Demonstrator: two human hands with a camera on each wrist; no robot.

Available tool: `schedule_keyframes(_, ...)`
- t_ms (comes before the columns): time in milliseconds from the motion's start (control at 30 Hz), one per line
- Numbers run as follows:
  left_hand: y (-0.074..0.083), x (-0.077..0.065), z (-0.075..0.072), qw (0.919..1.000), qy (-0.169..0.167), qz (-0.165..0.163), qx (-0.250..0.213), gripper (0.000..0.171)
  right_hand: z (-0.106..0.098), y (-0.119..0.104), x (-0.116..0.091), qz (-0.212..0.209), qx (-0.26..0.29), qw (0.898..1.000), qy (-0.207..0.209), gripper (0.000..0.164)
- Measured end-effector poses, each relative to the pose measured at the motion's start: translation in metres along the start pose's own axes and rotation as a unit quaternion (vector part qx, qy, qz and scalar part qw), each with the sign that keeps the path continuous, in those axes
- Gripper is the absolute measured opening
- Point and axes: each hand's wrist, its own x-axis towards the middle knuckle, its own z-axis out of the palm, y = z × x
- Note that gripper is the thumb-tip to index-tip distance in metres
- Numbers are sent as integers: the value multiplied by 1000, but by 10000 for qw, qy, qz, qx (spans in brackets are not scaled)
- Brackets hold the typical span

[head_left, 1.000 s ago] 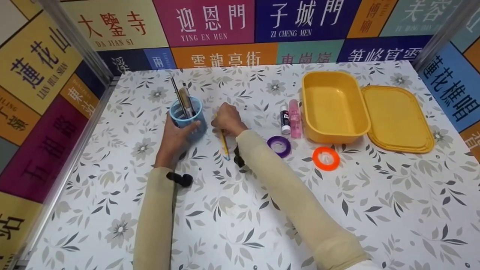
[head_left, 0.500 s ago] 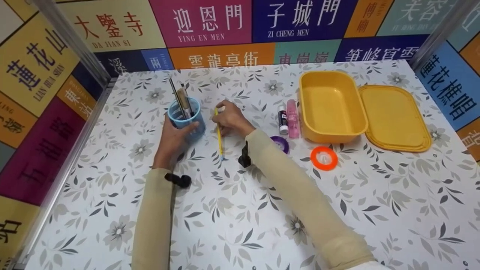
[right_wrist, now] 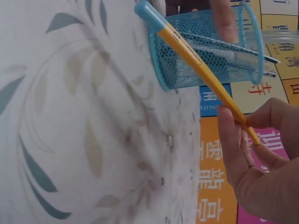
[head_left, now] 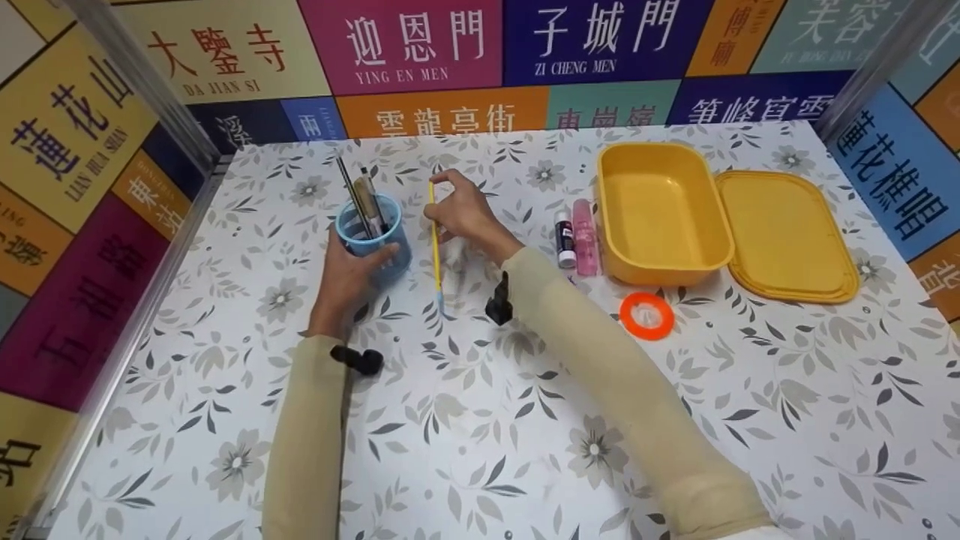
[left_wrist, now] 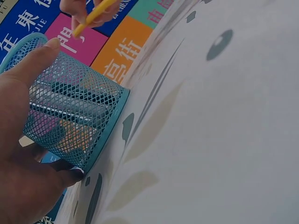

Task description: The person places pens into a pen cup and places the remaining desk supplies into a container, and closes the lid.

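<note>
Head view up first, and we have both hands at work over the flower-patterned tablecloth: the left hand is wrapped round a blue mesh cup, which stands upright with several pens poking out of its top. Just beside it, the right hand pinches a slim yellow pen near one end, the blue end pointing back toward the person; we have that pen outside the cup, to its right. Further right we spot a glue stick side by side with a pink tube, then a yellow box with its lid lying next to it, and an orange ring in front. Over to the left wrist view, and here we get the thumb up along the mesh, other fingers curled round toward the base, while the yellow pen shows at the top, beyond the cup. Right wrist view now: we see thumb and fingertips closed on the pen's narrow end, printed lettering along its barrel, the blue end crossing in front of the cup from this angle.
</note>
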Motion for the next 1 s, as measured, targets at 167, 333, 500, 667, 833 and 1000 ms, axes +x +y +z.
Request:
schedule_keyframes(167,1,-1,0,9998,41,-187,-5,107,-2,-13,-6,-358,104,9993,79,50)
schedule_keyframes(333,2,-3,-1,9998,66,-185,10,105,-3,-25,-12,-689,173,9971,279,50)
schedule_keyframes(500,2,-4,-2,9998,74,-160,-16,104,-7,-37,-16,-856,233,9954,364,51)
schedule_keyframes(667,0,-4,-2,10000,53,42,-18,104,-12,-48,-21,-1125,510,9913,451,50)
schedule_keyframes(833,1,-2,0,10000,50,40,-38,103,-13,-59,-25,-1457,766,9846,592,49)
schedule_keyframes(1000,4,-1,2,9997,58,-245,-43,105,-6,-66,-26,-1679,948,9774,865,48)
